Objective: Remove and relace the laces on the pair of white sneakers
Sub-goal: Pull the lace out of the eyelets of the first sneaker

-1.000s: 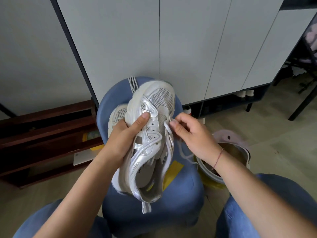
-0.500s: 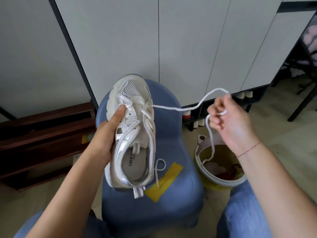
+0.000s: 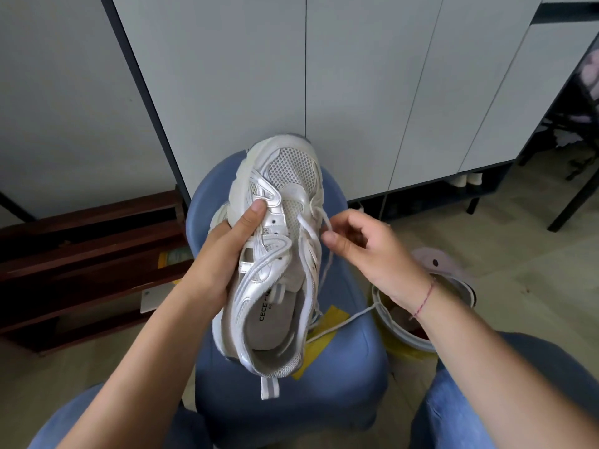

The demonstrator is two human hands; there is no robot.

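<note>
— White mesh is turned upward: where is the sneaker (image 3: 272, 254) held, and why so?

— It is held up over the blue stool (image 3: 340, 400), toe away from the person and opening toward them, so that the eyelet rows are presented to the eye. It is gripped from its side by the left hand (image 3: 223, 254). The thumb is pressed onto the upper beside the eyelets, and the fingers are hidden beneath the sole.

— And the lace (image 3: 325, 223)?

— It is pinched near the toe-end eyelets between thumb and forefinger of the right hand (image 3: 366, 251), the other fingers being loosely curled. Crossings are seen only toward the toe, and holes on the thumb's side are seen bare. A loose run is trailed down the sneaker's far side, over a yellow patch (image 3: 335, 312) on the stool and out toward the bucket (image 3: 398, 338).

— What is judged of the step?

— A crossing is probably being drawn through or out; which of the two cannot be told.

— What room is left for pulling?

— Open air is found to the right of the sneaker, above the bucket, and a long draw could be made there. To the left a dark wooden shelf (image 3: 97, 241) is set low. Ahead, grey cabinet doors (image 3: 356, 92) are close behind the stool. The trailing run could be snagged on the bucket's rim or dropped inside, so care would be wanted.
</note>
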